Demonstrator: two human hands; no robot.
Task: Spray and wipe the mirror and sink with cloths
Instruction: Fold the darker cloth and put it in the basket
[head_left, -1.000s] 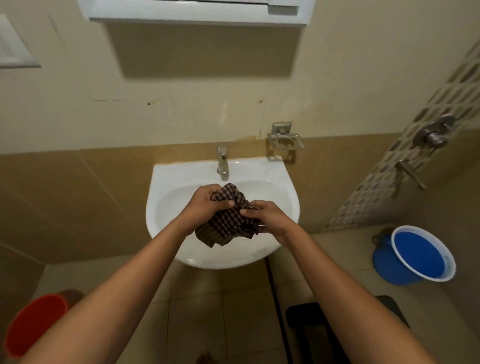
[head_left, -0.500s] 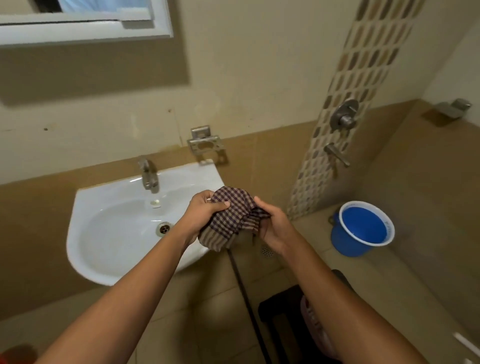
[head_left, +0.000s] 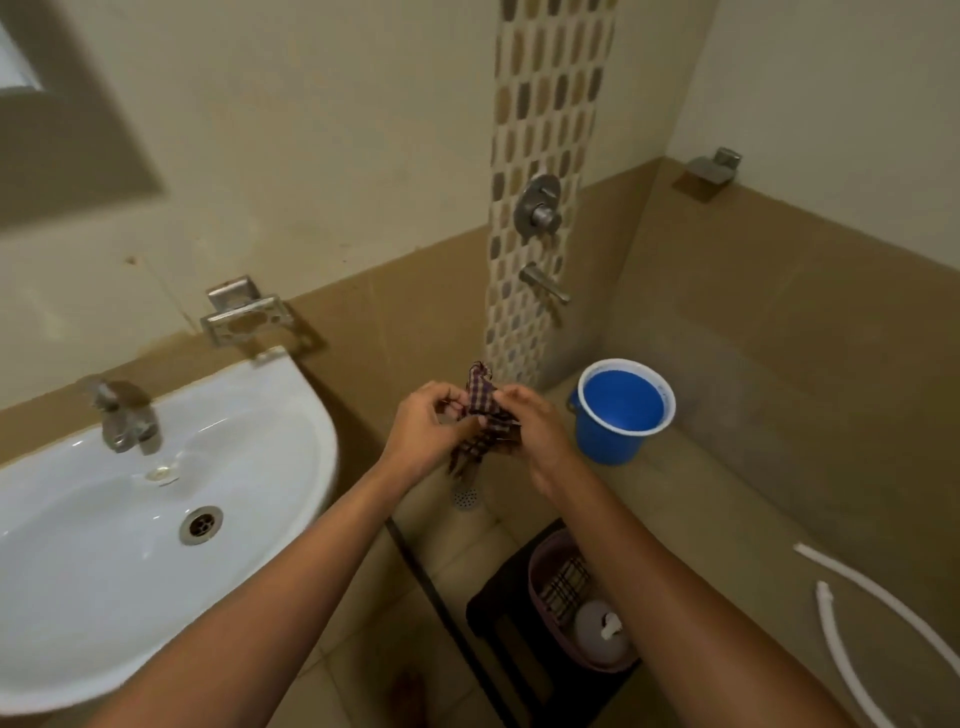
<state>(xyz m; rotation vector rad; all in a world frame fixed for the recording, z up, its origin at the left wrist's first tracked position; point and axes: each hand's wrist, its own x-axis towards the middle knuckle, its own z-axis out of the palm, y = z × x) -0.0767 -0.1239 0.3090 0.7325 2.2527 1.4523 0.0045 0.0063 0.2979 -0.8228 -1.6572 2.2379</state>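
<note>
A dark checked cloth (head_left: 483, 415) is bunched between both my hands, held in the air over the floor to the right of the sink. My left hand (head_left: 428, 431) grips its left side and my right hand (head_left: 537, 431) grips its right side. The white wall-hung sink (head_left: 291, 405) fills the lower left, with a metal tap (head_left: 124, 415) at its back and a drain (head_left: 201, 525) in the bowl. Only a corner of the mirror frame (head_left: 21, 85) shows at the top left.
A blue bucket (head_left: 623, 410) stands on the floor by the corner. A dark stool (head_left: 498, 608) below my right arm carries a basket (head_left: 545, 566) with a checked cloth and a white bottle (head_left: 597, 629). Shower valve (head_left: 540, 208), soap holder (head_left: 244, 317), white hose (head_left: 852, 623).
My view and both hands have swung right, carrying the cloth from over the sink bowl out past its right rim. The cloth is now squeezed into a tighter bunch.
</note>
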